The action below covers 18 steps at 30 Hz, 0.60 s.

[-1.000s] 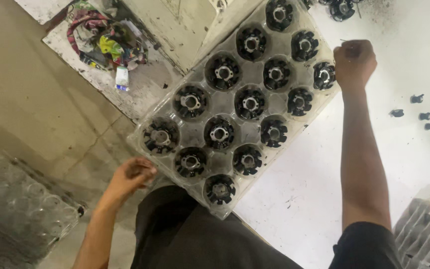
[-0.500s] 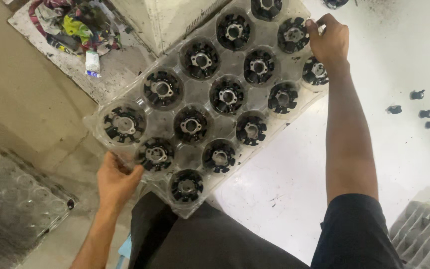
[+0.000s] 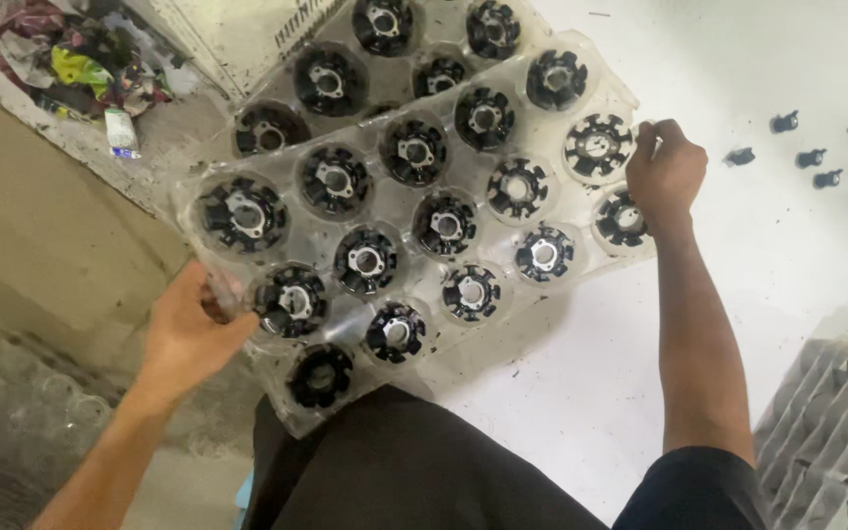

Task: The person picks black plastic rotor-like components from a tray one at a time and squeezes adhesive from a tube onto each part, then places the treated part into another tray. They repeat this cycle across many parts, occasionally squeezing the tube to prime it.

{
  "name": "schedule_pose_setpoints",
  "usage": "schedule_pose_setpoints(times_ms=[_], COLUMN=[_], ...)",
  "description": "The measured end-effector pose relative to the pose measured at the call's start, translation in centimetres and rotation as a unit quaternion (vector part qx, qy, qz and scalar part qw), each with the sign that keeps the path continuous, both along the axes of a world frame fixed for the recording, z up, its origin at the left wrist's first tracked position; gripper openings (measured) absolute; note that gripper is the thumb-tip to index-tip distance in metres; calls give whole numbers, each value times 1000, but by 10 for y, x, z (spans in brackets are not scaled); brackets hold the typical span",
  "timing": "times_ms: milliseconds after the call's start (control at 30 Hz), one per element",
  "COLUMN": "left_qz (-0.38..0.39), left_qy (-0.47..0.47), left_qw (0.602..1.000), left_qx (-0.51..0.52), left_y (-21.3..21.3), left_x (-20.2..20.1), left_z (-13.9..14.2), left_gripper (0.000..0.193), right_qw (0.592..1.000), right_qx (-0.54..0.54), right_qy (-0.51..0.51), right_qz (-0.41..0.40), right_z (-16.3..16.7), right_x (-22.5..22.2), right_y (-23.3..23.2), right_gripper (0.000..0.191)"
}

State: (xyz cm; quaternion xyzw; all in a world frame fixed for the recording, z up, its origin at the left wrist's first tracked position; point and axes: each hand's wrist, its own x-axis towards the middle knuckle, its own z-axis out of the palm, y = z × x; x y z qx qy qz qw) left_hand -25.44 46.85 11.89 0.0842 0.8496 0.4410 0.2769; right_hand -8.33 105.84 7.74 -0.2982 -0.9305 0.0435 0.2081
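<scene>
At the bottom of the frame sits the person's dark-clothed lap. Just above it, at lower left, the left hand curls its fingers around the near left edge of a clear plastic tray, thumb on top, pinching the rim. The tray lies tilted across the middle of the frame, its round wells each holding a black ring-shaped part with a pale hub. At centre right the right hand is closed on the tray's far right edge. A second tray of the same kind shows beneath it toward the top. On the white table, small black clips lie scattered at upper right; a heap of coloured scraps sits upper left
</scene>
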Motion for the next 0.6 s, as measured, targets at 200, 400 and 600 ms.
schedule_pose_setpoints(times_ms=[200, 400, 600], left_qz=[-77, -47, 3], left_qy=[2, -61, -169], left_qw=[995, 987, 973], left_qx=[67, 143, 158], left_y=[52, 115, 161], left_x=[70, 159, 248], left_z=[-5, -44, -127], left_gripper=[46, 41, 25], right_qw=[999, 994, 985], right_qx=[26, 66, 97], right_qy=[9, -28, -117], right_qz=[-44, -85, -88], right_z=[-1, -10, -31], right_x=[112, 174, 192], right_y=[24, 68, 125], right_gripper=[22, 20, 26])
